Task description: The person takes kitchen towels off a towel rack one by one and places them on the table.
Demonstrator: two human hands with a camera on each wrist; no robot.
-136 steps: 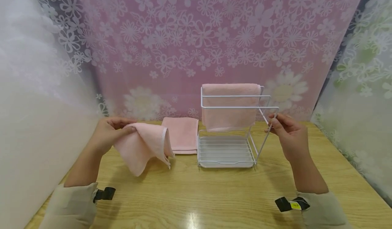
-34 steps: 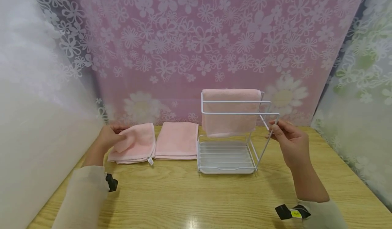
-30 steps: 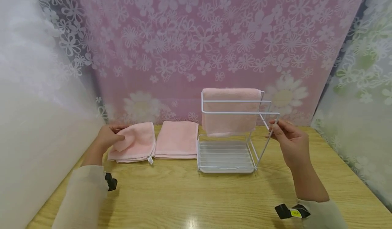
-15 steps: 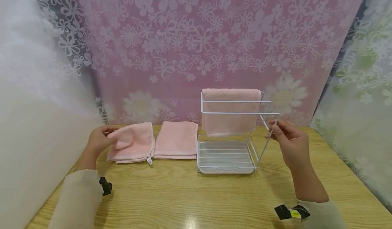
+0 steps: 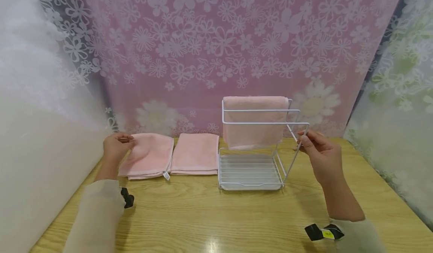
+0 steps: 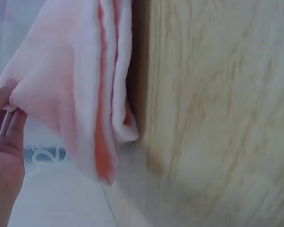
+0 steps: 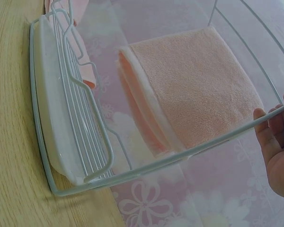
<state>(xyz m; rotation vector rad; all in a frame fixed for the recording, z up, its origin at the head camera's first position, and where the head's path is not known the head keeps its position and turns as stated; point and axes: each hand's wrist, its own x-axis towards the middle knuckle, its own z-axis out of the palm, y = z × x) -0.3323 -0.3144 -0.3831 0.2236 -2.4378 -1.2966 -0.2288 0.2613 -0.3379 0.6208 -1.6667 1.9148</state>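
Note:
At the far left of the table, my left hand pinches the back left corner of a folded pink towel. In the left wrist view, thumb and fingers hold that raised corner of the towel, and its folded layers show at the edge. A small white tag hangs from its front right corner. My right hand grips the side wire of a white wire rack; the right wrist view shows the fingers on the bar. Another pink towel hangs folded over the rack's rear top bar.
A second folded pink towel lies flat between the left towel and the rack. Under the rack's bottom grid sits a white drip tray. A flowered pink curtain closes the back of the wooden table, with pale sheets on both sides.
Earlier my left hand held the left towel loosely in the air; now it lies folded on the table. Its crumpled corner has since been drawn up and flatter. The right hand keeps its grip.

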